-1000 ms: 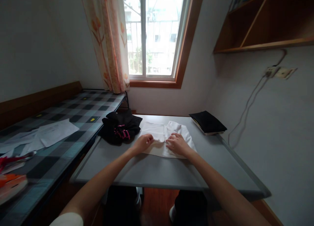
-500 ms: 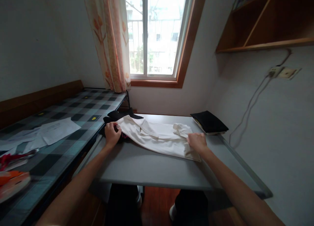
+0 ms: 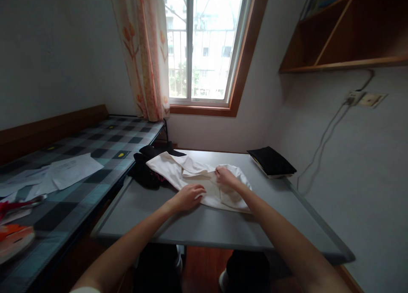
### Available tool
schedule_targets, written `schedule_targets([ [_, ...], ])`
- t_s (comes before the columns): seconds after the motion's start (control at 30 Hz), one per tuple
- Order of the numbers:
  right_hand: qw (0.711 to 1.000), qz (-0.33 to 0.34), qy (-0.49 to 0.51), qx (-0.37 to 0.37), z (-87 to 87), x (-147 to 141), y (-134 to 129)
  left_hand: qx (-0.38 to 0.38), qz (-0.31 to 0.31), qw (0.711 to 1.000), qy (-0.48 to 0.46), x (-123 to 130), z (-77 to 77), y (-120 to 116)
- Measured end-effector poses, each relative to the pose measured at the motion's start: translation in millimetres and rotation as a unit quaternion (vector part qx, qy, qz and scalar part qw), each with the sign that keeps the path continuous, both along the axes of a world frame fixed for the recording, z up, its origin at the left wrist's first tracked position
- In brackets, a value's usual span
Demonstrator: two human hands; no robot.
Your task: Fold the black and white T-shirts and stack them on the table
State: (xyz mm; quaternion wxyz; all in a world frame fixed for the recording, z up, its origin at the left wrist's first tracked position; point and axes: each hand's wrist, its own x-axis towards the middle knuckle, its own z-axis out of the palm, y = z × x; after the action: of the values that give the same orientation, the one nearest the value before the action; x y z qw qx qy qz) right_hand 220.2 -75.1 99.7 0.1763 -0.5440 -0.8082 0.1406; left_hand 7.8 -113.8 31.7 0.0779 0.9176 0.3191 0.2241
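A white garment (image 3: 168,167), partly folded and creased, lies across the grey table; its exact kind cannot be made out. My right hand (image 3: 227,176) pinches a layer of it near the middle, and the fabric bunches to the right of that hand. At the garment's near edge, my left hand (image 3: 190,196) rests on the cloth with fingers loosely stretched. The garment's left end overlaps a heap of black clothing (image 3: 146,174) bearing a little pink marking.
The grey table (image 3: 204,231) has a folded black cloth item (image 3: 272,161) at its back right corner. To the left, a checked bed (image 3: 92,174) holds papers (image 3: 73,170), a red-handled tool and an orange object (image 3: 15,242). A cable (image 3: 314,157) hangs along the right wall.
My left hand has let go of the garment's left end and moved right to its near edge. My right hand has moved left, bringing the right end over towards the middle.
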Motion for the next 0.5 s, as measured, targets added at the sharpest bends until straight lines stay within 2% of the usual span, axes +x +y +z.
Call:
schedule_targets([
  [0.1,0.994,-0.014,0.105,-0.005,3.4,-1,5,0.02,0.027,0.999,-0.015,11,-2.8,6],
  [0.23,0.971,-0.033,0.238,-0.009,2.8,-1,7,0.029,0.063,0.997,-0.014,22,-4.2,9],
  [0.33,0.945,-0.053,0.322,-0.013,2.8,3,11,0.011,0.047,0.998,0.034,25,-6.5,8],
  [0.43,0.92,-0.08,0.383,-0.013,9.1,18,20,0.014,0.002,0.998,0.055,15,-4.3,10],
  [0.5,0.893,-0.115,0.435,-0.008,18.6,39,29,0.026,0.008,0.999,0.025,-3,3.7,14],
])
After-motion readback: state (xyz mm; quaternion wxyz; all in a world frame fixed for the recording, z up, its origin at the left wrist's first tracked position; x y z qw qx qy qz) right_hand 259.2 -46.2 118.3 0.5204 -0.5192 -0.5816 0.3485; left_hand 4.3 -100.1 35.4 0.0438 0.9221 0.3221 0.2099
